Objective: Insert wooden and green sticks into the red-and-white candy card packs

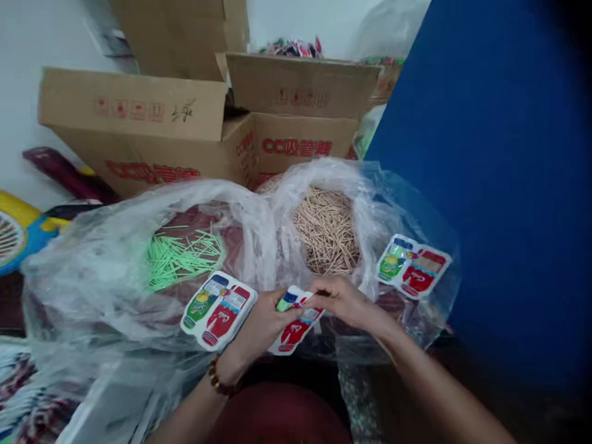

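Presently, left hand (266, 324) grips a printed packet (292, 336) between itself and the right hand (340, 302), whose fingers pinch its upper edge. Tan sticks (327, 234) lie just beyond the right hand.

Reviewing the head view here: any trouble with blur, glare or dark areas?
Head view: pale sheen on the clear plastic; smeared red lettering on the left carton; top right corner nearly black beyond the blue panel. Also in the head view, the left hand, right hand and packet between them look clearer, though its small print is unreadable.
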Motion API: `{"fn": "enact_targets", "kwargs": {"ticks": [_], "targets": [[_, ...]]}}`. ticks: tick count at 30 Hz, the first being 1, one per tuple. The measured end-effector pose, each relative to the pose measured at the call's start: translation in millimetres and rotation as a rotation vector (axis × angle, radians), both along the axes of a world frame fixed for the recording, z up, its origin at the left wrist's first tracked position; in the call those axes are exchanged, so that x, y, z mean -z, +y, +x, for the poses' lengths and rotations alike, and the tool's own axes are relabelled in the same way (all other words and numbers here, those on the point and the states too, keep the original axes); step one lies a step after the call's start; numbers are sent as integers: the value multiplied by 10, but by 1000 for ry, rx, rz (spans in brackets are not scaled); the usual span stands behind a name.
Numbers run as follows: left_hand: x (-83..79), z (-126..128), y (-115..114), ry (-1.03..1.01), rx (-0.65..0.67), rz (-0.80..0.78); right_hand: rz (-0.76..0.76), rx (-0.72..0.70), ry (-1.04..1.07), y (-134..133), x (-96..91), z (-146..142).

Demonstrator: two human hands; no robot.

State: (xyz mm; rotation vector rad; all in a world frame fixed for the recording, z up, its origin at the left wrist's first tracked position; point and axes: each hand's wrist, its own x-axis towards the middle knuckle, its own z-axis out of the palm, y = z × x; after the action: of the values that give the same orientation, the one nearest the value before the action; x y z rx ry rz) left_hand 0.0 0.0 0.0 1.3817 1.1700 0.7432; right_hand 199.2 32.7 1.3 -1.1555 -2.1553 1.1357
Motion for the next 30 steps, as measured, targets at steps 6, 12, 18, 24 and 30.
{"fn": "enact_targets", "kwargs": {"ticks": [6, 12, 18, 24, 30], "targets": [[23, -49, -66, 74, 80, -60, 75, -11, -55, -97, 190, -16], [106, -30, -21, -63, 52, -150, 37, 11, -16, -55, 212, -15], [176, -57, -14, -133, -30, -178, 26, 23, 35, -2, 158, -59], [162, -36, 48, -128, -58, -81, 75, -69, -43, 160, 63, -44], [193, -92, 88, -182, -97, -155, 226, 129, -168, 983, -94, 38]]}}
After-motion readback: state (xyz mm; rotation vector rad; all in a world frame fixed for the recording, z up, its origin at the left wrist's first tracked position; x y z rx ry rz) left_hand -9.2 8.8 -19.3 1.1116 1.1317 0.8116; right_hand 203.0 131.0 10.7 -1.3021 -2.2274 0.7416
